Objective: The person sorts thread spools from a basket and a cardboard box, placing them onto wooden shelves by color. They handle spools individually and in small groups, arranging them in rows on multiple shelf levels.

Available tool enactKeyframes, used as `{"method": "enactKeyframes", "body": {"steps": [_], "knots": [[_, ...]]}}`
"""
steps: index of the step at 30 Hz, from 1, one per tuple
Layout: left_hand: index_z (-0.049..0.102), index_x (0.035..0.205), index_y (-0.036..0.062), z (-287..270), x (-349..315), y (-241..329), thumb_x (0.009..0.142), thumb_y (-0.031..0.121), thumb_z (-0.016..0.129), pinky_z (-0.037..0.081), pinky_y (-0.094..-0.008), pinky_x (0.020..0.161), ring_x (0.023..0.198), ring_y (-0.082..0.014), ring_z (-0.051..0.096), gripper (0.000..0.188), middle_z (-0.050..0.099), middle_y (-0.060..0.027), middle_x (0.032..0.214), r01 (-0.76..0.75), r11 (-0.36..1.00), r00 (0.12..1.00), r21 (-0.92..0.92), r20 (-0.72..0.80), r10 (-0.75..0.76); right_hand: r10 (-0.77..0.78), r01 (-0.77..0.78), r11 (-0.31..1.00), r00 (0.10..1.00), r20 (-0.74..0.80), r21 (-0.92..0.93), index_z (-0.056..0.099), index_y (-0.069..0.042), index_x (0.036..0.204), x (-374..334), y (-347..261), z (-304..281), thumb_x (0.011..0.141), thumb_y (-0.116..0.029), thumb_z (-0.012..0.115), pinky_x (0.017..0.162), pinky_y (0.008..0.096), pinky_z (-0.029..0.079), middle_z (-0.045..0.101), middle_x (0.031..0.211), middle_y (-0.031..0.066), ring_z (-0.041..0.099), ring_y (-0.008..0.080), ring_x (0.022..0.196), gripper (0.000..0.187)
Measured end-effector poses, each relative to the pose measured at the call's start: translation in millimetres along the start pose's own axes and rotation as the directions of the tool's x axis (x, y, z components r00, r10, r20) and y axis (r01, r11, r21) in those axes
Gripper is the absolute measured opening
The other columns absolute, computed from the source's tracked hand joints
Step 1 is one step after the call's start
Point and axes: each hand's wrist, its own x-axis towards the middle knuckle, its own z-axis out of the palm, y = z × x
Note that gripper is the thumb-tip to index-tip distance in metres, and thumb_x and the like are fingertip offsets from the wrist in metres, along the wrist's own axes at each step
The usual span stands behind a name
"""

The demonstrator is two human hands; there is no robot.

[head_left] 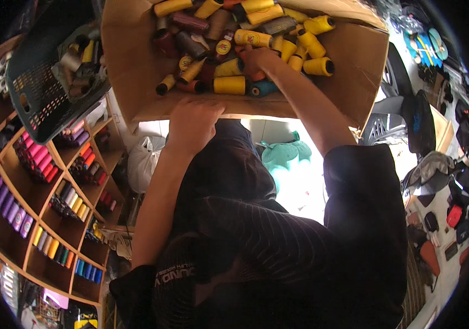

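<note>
A large cardboard box (pixel 349 49) stands before me, holding many loose thread spools, mostly yellow, with some maroon, brown and grey. My left hand (pixel 195 122) is closed over the near edge of the box. Inside it, among the spools, my right hand (pixel 262 59) has its fingers curled on a reddish thread spool (pixel 252 70), partly covered by the hand. Close to that hand lie a yellow spool with a round label (pixel 253 38), a teal spool (pixel 264 88) and another yellow spool (pixel 230 85).
To the left, a dark perforated plastic crate (pixel 40 112) holds more spools. Below it, a wooden cubby shelf (pixel 15 241) carries rows of coloured spools. A white plastic bag (pixel 146 163) and a green bag (pixel 286 156) lie beyond my legs. A black chair (pixel 415 120) stands right.
</note>
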Motion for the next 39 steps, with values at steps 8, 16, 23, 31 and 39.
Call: {"method": "enactKeyframes", "body": {"steps": [8,16,23,31,39], "knots": [[0.065,0.099,0.0118,11,-10,-1,0.071,0.005,0.07,0.048,-0.0399,0.088,0.093,-0.0246,0.068,0.029,0.071,-0.005,0.094,-0.016,1.0,0.991,-0.009,-0.13,0.015,0.149,-0.165,0.985,0.964,-0.219,-0.055,0.039,-0.018,0.144,4,-8,22,0.071,-0.052,0.079,0.085,0.0657,0.049,0.05,0.139,0.0254,0.044,0.0507,0.128,0.09],[0.065,0.108,0.0102,7,-6,-2,0.073,0.007,0.07,0.047,-0.0422,0.093,0.103,-0.0275,0.064,0.035,0.069,-0.007,0.104,0.013,0.999,0.998,-0.031,-0.059,-0.015,0.045,-0.05,0.999,0.957,-0.286,-0.009,0.041,-0.016,0.143,6,6,22,0.056,-0.056,0.088,0.094,0.0526,0.053,0.057,0.131,0.0225,0.056,0.0418,0.118,0.107],[0.063,0.118,0.0043,-19,1,-2,0.086,0.021,0.072,0.047,-0.0416,0.098,0.112,-0.0304,0.062,0.037,0.067,-0.0137,0.115,0.13,0.902,0.992,-0.411,0.053,-0.118,-0.2,0.233,0.865,0.972,-0.121,0.445,0.048,-0.011,0.141,28,45,20,0.058,-0.045,0.086,0.1,0.0411,0.049,0.059,0.133,0.0169,0.058,0.0312,0.12,0.097],[0.061,0.124,0.0019,-18,24,-86,0.093,0.018,0.069,0.05,-0.0317,0.093,0.106,-0.019,0.064,0.036,0.068,-0.0096,0.116,0.288,0.614,0.917,-0.735,0.026,-0.399,-0.415,0.267,0.54,0.91,-0.024,0.799,0.062,-0.007,0.128,-63,64,-36,0.068,-0.038,0.083,0.092,0.0338,0.052,0.07,0.114,0.0106,0.067,0.0238,0.098,0.071],[0.056,0.135,0.0071,-25,76,-63,0.096,0.049,0.06,0.051,-0.0369,0.094,0.106,-0.0205,0.064,0.057,0.065,-0.0101,0.126,0.513,0.263,0.828,-0.817,0.39,-0.402,-0.357,0.342,0.375,0.911,-0.206,0.862,0.048,-0.01,0.145,-85,54,-57,0.078,-0.058,0.074,0.106,0.0345,0.043,0.064,0.129,0.0101,0.061,0.0232,0.117,0.086]]}}
